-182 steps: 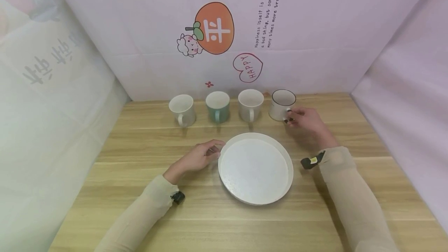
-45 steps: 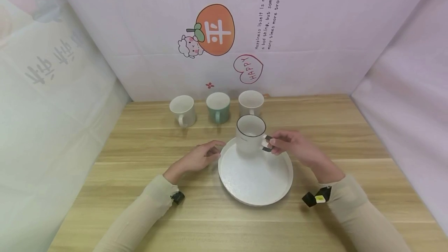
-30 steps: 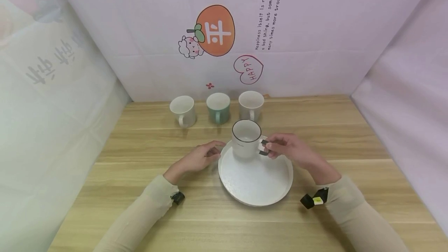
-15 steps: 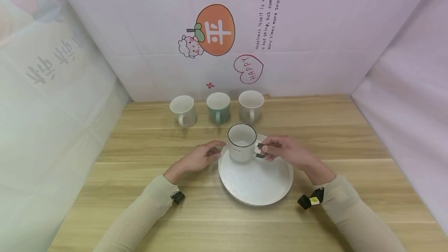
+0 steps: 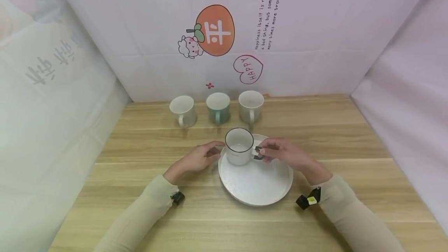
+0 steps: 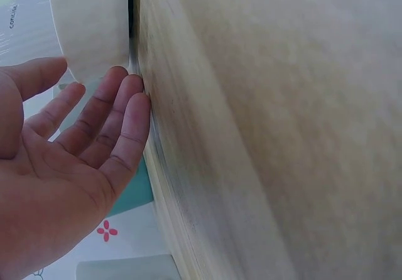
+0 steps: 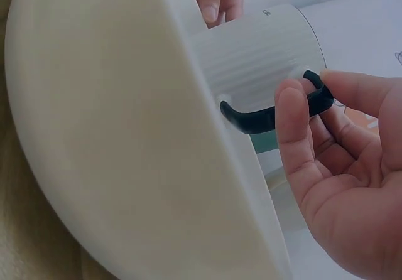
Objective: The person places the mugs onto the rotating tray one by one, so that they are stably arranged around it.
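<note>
A white mug [image 5: 238, 158] with a dark rim stands upright over the far left part of a round white tray [image 5: 259, 188]. My right hand [image 5: 285, 154] pinches its handle; in the right wrist view that handle [image 7: 251, 122] is dark, with thumb and fingers around its upper part. On the tray's left side, my left hand [image 5: 198, 158] lies with relaxed, slightly bent fingers right at the rim. The left wrist view shows those fingertips [image 6: 135, 107] by the tray's outer wall [image 6: 91, 26], with nothing gripped. The mug's base is low over the tray surface.
Behind the tray, a white mug [image 5: 183, 112], a green mug [image 5: 218, 114] and another white mug [image 5: 251, 112] stand in a row, handles facing forward. A printed white cloth [image 5: 308, 42] hangs behind the wooden table [image 5: 350, 135], with white cloth at both sides.
The right hand has carried the dark-rimmed mug from the right end of the back row to the tray, lately moving it left, toward the person and down. The left hand has stayed at the rim.
</note>
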`<state>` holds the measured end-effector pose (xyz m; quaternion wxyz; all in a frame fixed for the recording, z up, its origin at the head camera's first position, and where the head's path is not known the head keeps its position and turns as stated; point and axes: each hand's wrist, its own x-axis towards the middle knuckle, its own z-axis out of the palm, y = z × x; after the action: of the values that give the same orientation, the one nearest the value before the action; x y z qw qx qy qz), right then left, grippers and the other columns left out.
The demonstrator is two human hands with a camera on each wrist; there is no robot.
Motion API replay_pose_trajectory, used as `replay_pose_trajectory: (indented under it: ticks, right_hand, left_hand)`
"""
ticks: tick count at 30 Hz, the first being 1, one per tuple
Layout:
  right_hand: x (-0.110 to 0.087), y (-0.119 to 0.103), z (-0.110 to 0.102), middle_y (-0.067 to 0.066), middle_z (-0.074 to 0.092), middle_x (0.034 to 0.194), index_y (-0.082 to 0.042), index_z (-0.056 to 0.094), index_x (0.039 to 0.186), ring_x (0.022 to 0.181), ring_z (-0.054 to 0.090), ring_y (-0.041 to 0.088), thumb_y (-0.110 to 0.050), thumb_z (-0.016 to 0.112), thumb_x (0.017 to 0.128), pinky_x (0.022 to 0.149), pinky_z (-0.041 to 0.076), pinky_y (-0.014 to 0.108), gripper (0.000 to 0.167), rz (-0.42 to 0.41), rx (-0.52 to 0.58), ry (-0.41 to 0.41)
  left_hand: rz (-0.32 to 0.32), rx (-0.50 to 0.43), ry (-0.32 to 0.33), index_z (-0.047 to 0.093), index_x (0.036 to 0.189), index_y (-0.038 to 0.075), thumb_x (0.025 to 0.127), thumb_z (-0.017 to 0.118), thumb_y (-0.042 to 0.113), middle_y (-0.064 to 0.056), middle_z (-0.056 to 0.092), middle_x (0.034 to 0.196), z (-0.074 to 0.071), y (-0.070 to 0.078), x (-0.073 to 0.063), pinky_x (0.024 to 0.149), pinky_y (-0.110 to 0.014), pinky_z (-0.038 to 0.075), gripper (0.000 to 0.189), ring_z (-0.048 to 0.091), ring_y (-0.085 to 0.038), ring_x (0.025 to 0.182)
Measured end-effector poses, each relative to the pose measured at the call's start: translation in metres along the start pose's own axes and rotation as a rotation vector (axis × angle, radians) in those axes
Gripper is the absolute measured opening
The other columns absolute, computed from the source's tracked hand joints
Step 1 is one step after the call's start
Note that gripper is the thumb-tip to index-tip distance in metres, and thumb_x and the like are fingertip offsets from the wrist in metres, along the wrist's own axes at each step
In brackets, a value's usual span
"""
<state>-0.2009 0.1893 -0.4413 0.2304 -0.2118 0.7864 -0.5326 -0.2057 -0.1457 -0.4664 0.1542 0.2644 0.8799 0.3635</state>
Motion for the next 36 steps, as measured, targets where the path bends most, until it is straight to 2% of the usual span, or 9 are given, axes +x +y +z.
replay_pose_trajectory:
  ticks: [5, 12, 19, 31, 36]
  right_hand:
    - [0.002, 0.004, 0.001, 0.021, 0.069, 0.108, 0.003, 0.064, 0.116, 0.090, 0.068, 0.027, -0.019, 0.058, 0.101, 0.084, 0.058, 0.030, 0.028, -0.006, 0.017, -0.013]
    - [0.004, 0.004, 0.000, 0.016, 0.070, 0.102, -0.003, 0.068, 0.115, 0.087, 0.067, 0.021, -0.024, 0.061, 0.100, 0.084, 0.056, 0.029, 0.027, 0.028, -0.026, -0.001]
    - [0.005, 0.000, 0.000, 0.012, 0.070, 0.101, -0.009, 0.068, 0.116, 0.087, 0.066, 0.023, -0.027, 0.069, 0.095, 0.082, 0.058, 0.031, 0.028, 0.047, -0.060, 0.003]
    - [0.015, 0.001, -0.011, 0.017, 0.070, 0.110, -0.010, 0.067, 0.122, 0.087, 0.066, 0.021, -0.020, 0.062, 0.099, 0.081, 0.056, 0.034, 0.025, 0.012, -0.136, 0.042]
    - [0.020, 0.001, -0.017, 0.022, 0.068, 0.114, -0.007, 0.065, 0.125, 0.090, 0.066, 0.029, -0.014, 0.057, 0.100, 0.083, 0.058, 0.041, 0.028, -0.035, -0.161, 0.048]
  left_hand:
    - [-0.006, -0.006, 0.004, 0.048, 0.145, 0.017, 0.104, 0.053, 0.020, -0.010, 0.070, 0.117, -0.001, 0.002, -0.001, 0.097, -0.040, 0.055, 0.041, 0.066, -0.024, 0.112]
    - [-0.008, 0.002, 0.005, 0.048, 0.145, 0.017, 0.104, 0.053, 0.021, -0.011, 0.070, 0.119, 0.000, 0.002, 0.000, 0.099, -0.042, 0.054, 0.042, 0.066, -0.025, 0.114]
    - [-0.011, 0.003, 0.006, 0.048, 0.145, 0.016, 0.104, 0.053, 0.021, -0.012, 0.069, 0.121, 0.000, 0.001, 0.000, 0.100, -0.043, 0.053, 0.042, 0.065, -0.026, 0.116]
    - [-0.005, 0.001, 0.014, 0.049, 0.145, 0.017, 0.103, 0.054, 0.019, -0.011, 0.070, 0.118, 0.002, 0.001, -0.001, 0.098, -0.040, 0.054, 0.042, 0.066, -0.023, 0.112]
    - [-0.014, 0.007, 0.009, 0.049, 0.144, 0.019, 0.103, 0.055, 0.018, -0.009, 0.070, 0.116, 0.002, 0.000, -0.001, 0.097, -0.037, 0.054, 0.042, 0.066, -0.020, 0.110]
